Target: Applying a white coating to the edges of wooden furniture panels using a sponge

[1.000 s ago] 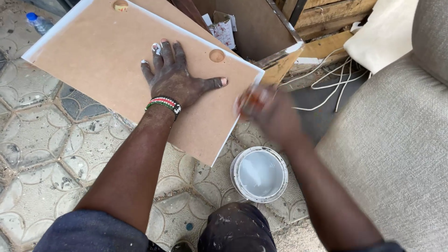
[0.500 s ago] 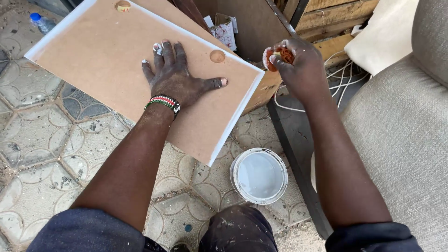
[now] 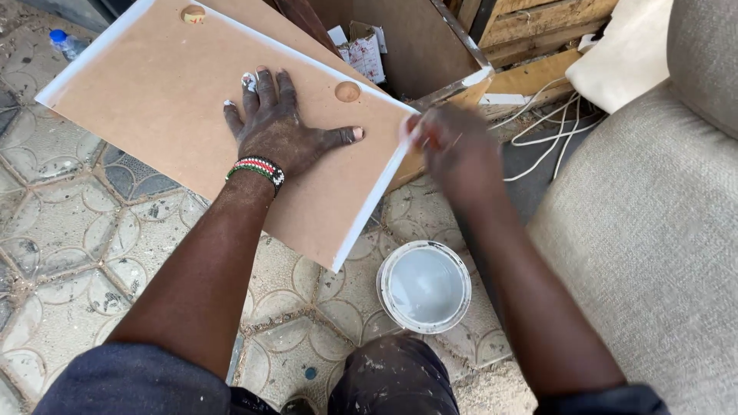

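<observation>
The floor (image 3: 69, 230) is paved with pale tiles bearing a raised pattern of curved, petal-like shapes, with grit and sawdust caught in the joints. Near the lower middle of the frame a round white tub of white paint (image 3: 423, 286) stands open on the tiles. At the upper left corner a clear plastic bottle with a blue cap (image 3: 68, 42) lies on its side. Toward the upper right, white cables (image 3: 550, 123) trail in loose loops across a darker strip of ground. A heap of sawdust (image 3: 492, 392) sits at the bottom edge, right of centre.
</observation>
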